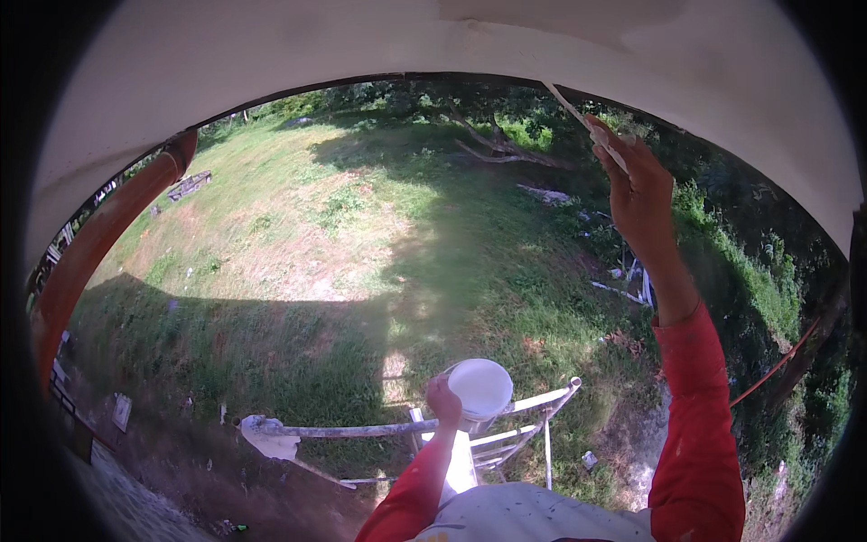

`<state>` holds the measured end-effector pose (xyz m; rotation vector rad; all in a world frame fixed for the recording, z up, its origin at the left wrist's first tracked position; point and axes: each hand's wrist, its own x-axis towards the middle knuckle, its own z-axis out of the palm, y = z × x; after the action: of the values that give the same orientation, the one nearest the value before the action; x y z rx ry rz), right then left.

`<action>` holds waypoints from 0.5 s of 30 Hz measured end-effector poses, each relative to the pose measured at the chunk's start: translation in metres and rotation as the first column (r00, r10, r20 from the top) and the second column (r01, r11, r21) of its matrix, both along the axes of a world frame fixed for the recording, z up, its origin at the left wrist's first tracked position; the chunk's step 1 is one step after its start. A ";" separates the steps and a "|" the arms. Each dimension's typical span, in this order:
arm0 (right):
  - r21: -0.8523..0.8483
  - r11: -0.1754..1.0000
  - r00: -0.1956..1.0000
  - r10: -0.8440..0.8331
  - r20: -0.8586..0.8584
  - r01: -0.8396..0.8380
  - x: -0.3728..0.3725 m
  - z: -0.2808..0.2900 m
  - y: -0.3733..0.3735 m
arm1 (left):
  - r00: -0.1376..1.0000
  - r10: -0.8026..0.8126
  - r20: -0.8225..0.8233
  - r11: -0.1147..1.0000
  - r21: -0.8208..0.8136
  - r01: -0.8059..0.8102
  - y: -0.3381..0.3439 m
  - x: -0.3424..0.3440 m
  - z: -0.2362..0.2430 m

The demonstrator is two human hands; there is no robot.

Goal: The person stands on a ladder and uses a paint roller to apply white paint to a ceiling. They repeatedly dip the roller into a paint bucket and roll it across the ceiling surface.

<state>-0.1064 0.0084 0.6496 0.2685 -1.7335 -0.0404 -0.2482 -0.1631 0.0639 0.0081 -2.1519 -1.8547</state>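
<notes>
My left hand point(443, 400) grips the rim of a white bucket point(479, 417), its fingers wrapped over the near-left side. White material shows inside the bucket, and I cannot tell whether it is paint or filler. Raised high at the right, my right hand point(639, 185) is closed around a long, thin, pale tool point(578, 116), seen edge-on, so its exact kind does not show. The tool's tip reaches the edge of the pale overhead soffit point(488, 41). A darker, damp-looking patch spreads over part of that soffit.
A pipe-framed scaffold point(361, 431) with white-splashed rails stands right below me. At the left a reddish-brown pipe point(108, 244) runs down from the soffit. Far below lies a grassy yard point(316, 217), with fallen branches point(501, 144), scattered debris and bushes to the right.
</notes>
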 end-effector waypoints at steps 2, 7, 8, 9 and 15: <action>0.052 0.999 1.000 -0.004 -0.025 0.006 -0.012 0.007 -0.023 | 1.000 0.001 -0.024 1.000 -0.011 -0.002 -0.001 0.005 0.004; 0.105 0.994 0.998 -0.037 -0.041 0.042 -0.024 0.015 -0.048 | 0.998 -0.051 0.045 0.991 0.126 0.045 -0.004 0.014 0.022; 0.090 0.995 0.999 -0.045 -0.030 0.048 -0.021 0.014 -0.048 | 0.999 -0.044 0.024 0.993 0.110 0.041 -0.005 0.016 0.025; 0.063 0.997 0.998 -0.049 -0.035 0.051 -0.017 0.012 -0.047 | 0.999 -0.037 0.003 0.995 0.094 0.037 -0.006 0.017 0.029; -0.132 0.988 0.997 -0.078 -0.014 0.075 0.029 -0.009 0.001 | 0.996 -0.068 0.061 0.989 0.139 0.059 -0.008 0.026 0.041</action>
<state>-0.0773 0.0098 0.6410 0.1040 -1.7189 0.0156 -0.2223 -0.1708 0.1052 0.0306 -2.0856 -2.0626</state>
